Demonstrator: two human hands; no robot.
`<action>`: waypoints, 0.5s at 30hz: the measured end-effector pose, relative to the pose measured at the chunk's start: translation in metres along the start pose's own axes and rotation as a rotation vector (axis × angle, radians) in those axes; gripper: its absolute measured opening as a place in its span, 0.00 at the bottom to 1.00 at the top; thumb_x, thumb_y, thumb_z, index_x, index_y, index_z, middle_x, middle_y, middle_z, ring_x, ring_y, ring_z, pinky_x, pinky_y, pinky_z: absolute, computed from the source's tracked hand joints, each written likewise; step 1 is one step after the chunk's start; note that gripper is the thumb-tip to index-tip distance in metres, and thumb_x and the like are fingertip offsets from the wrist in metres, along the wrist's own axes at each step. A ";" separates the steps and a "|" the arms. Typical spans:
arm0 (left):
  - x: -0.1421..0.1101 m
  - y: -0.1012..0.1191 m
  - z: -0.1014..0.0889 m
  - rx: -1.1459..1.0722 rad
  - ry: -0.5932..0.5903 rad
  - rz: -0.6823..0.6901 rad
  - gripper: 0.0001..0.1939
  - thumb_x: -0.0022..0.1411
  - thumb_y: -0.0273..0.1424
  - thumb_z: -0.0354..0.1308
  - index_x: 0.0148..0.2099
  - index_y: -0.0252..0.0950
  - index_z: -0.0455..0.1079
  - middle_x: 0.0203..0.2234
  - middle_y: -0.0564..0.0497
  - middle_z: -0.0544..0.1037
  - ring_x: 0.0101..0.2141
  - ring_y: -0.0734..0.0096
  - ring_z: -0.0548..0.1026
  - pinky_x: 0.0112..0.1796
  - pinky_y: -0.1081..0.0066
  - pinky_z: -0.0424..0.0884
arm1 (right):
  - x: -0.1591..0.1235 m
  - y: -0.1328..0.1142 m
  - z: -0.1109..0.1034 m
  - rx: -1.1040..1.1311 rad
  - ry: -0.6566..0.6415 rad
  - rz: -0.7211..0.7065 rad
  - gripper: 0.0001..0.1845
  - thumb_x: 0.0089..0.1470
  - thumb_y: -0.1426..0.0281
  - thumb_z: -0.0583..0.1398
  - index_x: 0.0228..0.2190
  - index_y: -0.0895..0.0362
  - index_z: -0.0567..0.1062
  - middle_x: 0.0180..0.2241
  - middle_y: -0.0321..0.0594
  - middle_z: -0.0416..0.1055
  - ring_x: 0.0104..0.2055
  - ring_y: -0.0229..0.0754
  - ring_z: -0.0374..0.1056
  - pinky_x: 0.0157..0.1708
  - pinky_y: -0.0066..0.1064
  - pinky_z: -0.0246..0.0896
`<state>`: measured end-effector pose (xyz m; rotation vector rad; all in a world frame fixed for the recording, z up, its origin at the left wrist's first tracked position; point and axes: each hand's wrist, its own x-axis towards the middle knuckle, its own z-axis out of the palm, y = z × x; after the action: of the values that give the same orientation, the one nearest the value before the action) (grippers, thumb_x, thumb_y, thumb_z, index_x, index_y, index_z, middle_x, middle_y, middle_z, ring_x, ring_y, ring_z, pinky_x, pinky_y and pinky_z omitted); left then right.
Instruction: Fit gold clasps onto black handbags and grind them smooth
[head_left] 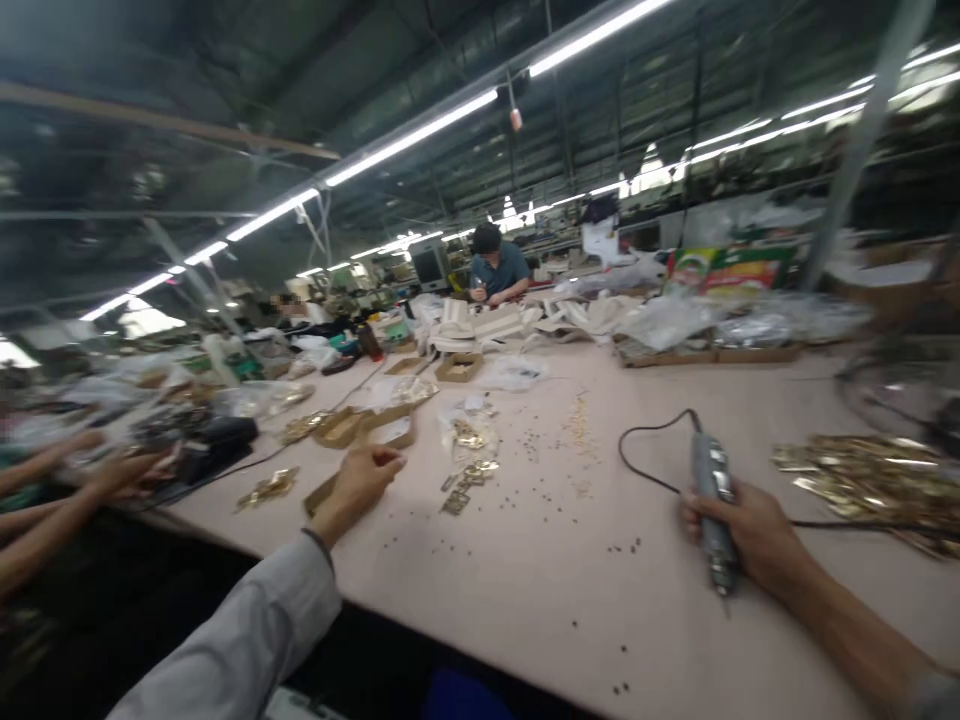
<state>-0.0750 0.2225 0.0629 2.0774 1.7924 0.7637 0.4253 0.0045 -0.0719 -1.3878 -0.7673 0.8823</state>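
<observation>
My right hand (757,535) is wrapped round a grey electric screwdriver (714,500), whose thin bit points down toward the front of the table. A black cord runs from its upper end. My left hand (363,488) is over the table at the left, fingers pinched together; whatever they may hold is too small to make out. Partly hidden behind that wrist is a small cardboard box (318,496). Gold metal pieces (469,482) lie to the right of the left hand, below an open plastic bag (469,425). Small dark screws or similar bits (547,508) are scattered across the tabletop.
A big pile of gold metal strips (877,480) lies at the right, with a cord crossing its front. Cardboard trays (341,428) and a smaller gold heap (268,488) are at the left. Another person's arms (82,490) reach in there. A person (498,268) sits across the table.
</observation>
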 end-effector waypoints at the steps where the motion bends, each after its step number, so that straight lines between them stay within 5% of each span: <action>1: -0.001 0.015 0.019 -0.056 -0.075 0.043 0.15 0.55 0.40 0.62 0.35 0.31 0.80 0.21 0.48 0.79 0.24 0.64 0.74 0.27 0.69 0.66 | -0.003 -0.005 0.002 0.037 -0.006 0.015 0.21 0.41 0.59 0.71 0.31 0.56 0.70 0.24 0.42 0.76 0.22 0.43 0.70 0.20 0.32 0.64; 5: -0.013 0.073 0.095 -0.208 -0.331 0.221 0.10 0.52 0.34 0.63 0.31 0.32 0.81 0.23 0.49 0.81 0.25 0.68 0.75 0.27 0.72 0.67 | -0.001 -0.011 0.008 0.052 0.027 0.031 0.21 0.43 0.59 0.71 0.32 0.58 0.71 0.23 0.40 0.75 0.22 0.42 0.70 0.21 0.30 0.64; 8: -0.019 0.109 0.142 -0.233 -0.403 0.287 0.08 0.53 0.30 0.63 0.32 0.32 0.82 0.23 0.49 0.82 0.25 0.68 0.76 0.27 0.73 0.68 | 0.000 -0.010 0.007 0.043 0.005 0.023 0.20 0.46 0.59 0.70 0.33 0.58 0.71 0.23 0.40 0.75 0.22 0.43 0.70 0.19 0.30 0.62; 15: -0.014 0.158 0.200 -0.217 -0.386 0.434 0.12 0.55 0.24 0.61 0.39 0.33 0.84 0.34 0.46 0.85 0.35 0.65 0.80 0.40 0.70 0.74 | 0.004 -0.006 0.005 0.061 -0.017 0.019 0.17 0.47 0.61 0.69 0.33 0.58 0.71 0.23 0.39 0.75 0.22 0.42 0.71 0.21 0.30 0.64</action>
<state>0.1666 0.2036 -0.0180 2.2944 1.0273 0.5722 0.4231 0.0102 -0.0655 -1.3370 -0.7349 0.9261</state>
